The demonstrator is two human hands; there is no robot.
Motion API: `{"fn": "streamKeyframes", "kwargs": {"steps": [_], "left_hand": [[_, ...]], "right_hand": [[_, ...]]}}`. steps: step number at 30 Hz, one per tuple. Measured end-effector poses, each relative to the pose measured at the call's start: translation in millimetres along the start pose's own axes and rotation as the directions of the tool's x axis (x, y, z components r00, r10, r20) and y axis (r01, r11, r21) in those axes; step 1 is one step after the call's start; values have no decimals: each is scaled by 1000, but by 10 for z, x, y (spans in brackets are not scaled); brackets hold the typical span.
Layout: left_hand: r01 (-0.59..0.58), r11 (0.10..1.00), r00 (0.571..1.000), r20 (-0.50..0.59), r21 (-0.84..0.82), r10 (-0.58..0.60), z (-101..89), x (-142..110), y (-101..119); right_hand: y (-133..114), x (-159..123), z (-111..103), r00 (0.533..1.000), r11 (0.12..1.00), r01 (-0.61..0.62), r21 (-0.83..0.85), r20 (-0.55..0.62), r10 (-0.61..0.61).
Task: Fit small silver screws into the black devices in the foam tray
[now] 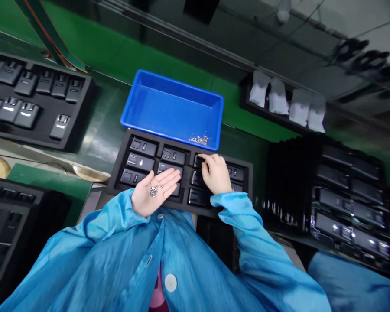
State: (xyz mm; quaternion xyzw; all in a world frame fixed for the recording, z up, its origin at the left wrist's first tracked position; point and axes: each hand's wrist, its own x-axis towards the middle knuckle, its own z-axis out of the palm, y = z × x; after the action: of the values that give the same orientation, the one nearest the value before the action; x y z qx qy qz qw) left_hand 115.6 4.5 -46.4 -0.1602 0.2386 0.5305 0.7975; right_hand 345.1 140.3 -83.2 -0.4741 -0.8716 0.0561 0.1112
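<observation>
My left hand (156,190) is palm up with its fingers stretched flat, and a small heap of tiny silvery metal parts, apparently screws (154,191), lies on the palm. It is over the near left part of a black foam tray (185,197) that holds several black rectangular devices (143,146). My right hand (216,173) is palm down over the tray's right half. Its thumb and index finger are drawn together, the index fingertip at a device (198,161) in the far row. Anything between those fingers is too small to make out.
Behind the tray stands a blue plastic bin (172,110) with a pile of small metal parts (199,140) in its near right corner. Another foam tray with devices (26,115) is at the left. Stacked black trays (347,195) rise at the right, below a shelf with white packets (279,95).
</observation>
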Motion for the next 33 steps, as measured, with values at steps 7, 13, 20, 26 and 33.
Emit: {"fn": "streamKeyframes", "kwargs": {"steps": [7, 13, 20, 26, 33], "left_hand": [[-11, 999, 999, -46, 50, 13, 73, -6, 6], [-48, 995, 996, -65, 87, 54, 131, -4, 33], [-61, 990, 995, 91, 127, 49, 130, -33, 17], [-60, 987, 993, 110, 150, 44, 122, -64, 16], [-74, 991, 993, 98, 114, 63, 124, -67, 7]], "right_hand": [[-44, -1, -40, 999, 997, -22, 73, -30, 24], [-258, -20, -254, 997, 990, -13, 140, -75, 23], [-1059, -255, -564, 970, 895, 207, 395, -201, -136], [-1252, -305, -450, 977, 904, 213, 370, -99, -190], [-1326, -338, -440, 970, 894, 243, 377, -77, -231]]}}
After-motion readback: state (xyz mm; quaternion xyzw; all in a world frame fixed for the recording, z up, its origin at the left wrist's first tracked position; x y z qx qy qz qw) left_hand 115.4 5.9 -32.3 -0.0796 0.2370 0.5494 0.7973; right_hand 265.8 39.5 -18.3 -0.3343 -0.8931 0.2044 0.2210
